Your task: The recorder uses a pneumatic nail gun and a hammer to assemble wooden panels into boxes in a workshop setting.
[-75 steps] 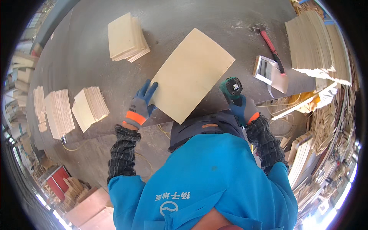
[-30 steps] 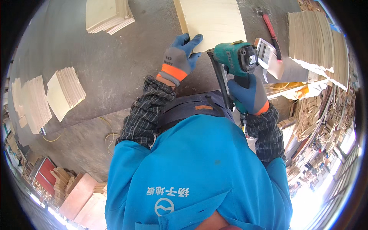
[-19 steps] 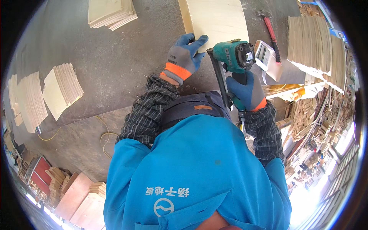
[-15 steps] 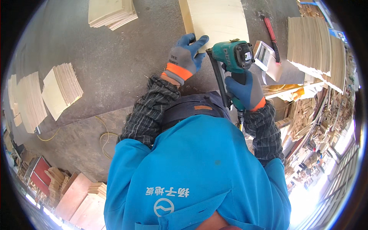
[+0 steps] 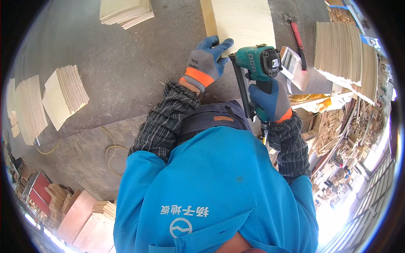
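Nailing looks like the step in hand, and the next move calls for a steady corner: the left hand (image 5: 206,62) clasps the near-left corner of a wooden piece (image 5: 244,21) on the counter (image 5: 143,63), the right hand (image 5: 273,100) grips a green nail gun (image 5: 249,59) at its near end; the piece looks pale, smooth-topped and box-like

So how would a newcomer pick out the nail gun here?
Start with the large dark table and find the pale board at the picture's top middle. At the board's near edge, gripped in the gloved right hand, is the nail gun. Its teal body and long black strip set it apart from the slim red-and-black tool lying to its right.
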`<state>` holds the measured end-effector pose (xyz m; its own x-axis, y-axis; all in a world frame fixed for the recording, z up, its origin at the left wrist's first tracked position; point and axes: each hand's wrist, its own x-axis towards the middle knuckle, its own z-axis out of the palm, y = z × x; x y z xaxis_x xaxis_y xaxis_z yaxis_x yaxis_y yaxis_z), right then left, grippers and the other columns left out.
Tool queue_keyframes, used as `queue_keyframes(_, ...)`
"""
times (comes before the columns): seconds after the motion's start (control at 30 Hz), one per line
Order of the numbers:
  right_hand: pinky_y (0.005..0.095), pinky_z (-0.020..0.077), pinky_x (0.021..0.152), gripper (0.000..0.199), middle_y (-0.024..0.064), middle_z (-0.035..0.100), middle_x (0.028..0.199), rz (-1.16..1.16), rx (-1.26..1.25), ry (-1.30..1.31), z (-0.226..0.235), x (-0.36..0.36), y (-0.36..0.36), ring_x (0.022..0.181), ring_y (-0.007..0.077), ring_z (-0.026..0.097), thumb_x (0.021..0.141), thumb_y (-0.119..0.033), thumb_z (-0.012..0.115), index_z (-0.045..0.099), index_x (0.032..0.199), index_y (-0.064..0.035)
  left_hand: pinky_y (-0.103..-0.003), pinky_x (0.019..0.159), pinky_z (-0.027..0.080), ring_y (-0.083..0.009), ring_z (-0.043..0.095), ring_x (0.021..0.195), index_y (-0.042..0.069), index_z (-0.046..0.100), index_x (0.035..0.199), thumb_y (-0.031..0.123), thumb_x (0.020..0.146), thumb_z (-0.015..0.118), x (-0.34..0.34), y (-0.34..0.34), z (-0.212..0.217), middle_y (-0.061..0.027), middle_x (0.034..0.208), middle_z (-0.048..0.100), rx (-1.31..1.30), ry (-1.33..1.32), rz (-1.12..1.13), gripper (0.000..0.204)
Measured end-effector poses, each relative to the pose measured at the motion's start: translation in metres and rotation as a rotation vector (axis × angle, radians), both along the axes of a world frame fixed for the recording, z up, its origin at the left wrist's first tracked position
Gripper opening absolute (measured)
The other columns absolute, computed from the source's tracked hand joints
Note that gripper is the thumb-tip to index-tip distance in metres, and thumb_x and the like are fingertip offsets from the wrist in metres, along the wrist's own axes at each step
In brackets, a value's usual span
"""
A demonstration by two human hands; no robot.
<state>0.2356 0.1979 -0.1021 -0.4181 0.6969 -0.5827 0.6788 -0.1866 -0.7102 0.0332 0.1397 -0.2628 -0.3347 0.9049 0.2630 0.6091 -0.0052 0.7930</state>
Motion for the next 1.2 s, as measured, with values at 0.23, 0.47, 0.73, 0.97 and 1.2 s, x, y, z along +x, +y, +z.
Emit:
queue_keyframes(0.23,0.0319,0.0536,0.073,0.039,0.0056,0.071,0.087,-0.05,-0.045,0.043,0.008,-0.004,-0.002,0.081,0.0107,0.063,0.093,-0.021,0.07,0.072,0.124,0.003,-0.039,0.093,0.063,-0.0342,0.07,0.109,0.023,0.07,0.142,0.007,0.086,0.084,-0.001,-0.001,0.0,-0.0157,0.129,0.064,-0.004,0.005,0.001,0.059)
queue_keyframes(0.47,0.0264,0.0443,0.055,0.039,0.0016,0.062,0.073,-0.171,-0.036,0.076,0.02,0.007,0.002,0.059,0.0097,0.057,0.094,-0.012,0.066,0.069,0.129,0.0042,-0.041,0.092,0.062,-0.0346,0.071,0.108,0.021,0.072,0.139,0.013,0.086,0.085,0.001,0.0,-0.005,-0.0159,0.126,0.066,-0.018,-0.115,-0.002,0.056)
queue_keyframes(0.73,0.0279,0.0439,0.054,0.038,0.0025,0.061,0.073,-0.215,-0.027,0.122,0.005,0.019,0.007,0.057,0.0101,0.054,0.093,-0.012,0.066,0.068,0.128,0.0034,-0.043,0.088,0.063,-0.035,0.073,0.105,0.024,0.072,0.138,0.009,0.083,0.084,0.0,0.001,-0.001,-0.0166,0.131,0.065,0.008,-0.01,0.018,0.058)
queue_keyframes(0.97,0.0272,0.0475,0.057,0.038,0.0019,0.062,0.077,-0.203,-0.043,0.1,-0.001,0.026,0.01,0.061,0.0098,0.057,0.095,-0.014,0.066,0.069,0.129,0.0031,-0.041,0.092,0.063,-0.0348,0.07,0.112,0.022,0.07,0.141,0.014,0.088,0.085,0.001,0.0,0.005,-0.0157,0.131,0.065,-0.051,-0.056,-0.005,0.055)
queue_keyframes(1.2,0.0263,0.0466,0.057,0.039,0.0012,0.063,0.078,-0.171,-0.032,0.088,0.0,0.027,0.013,0.061,0.009,0.056,0.095,-0.014,0.066,0.069,0.131,0.0034,-0.041,0.093,0.063,-0.0347,0.071,0.111,0.023,0.07,0.142,0.015,0.089,0.085,0.001,0.001,0.001,-0.0158,0.131,0.064,-0.032,-0.027,0.004,0.056)
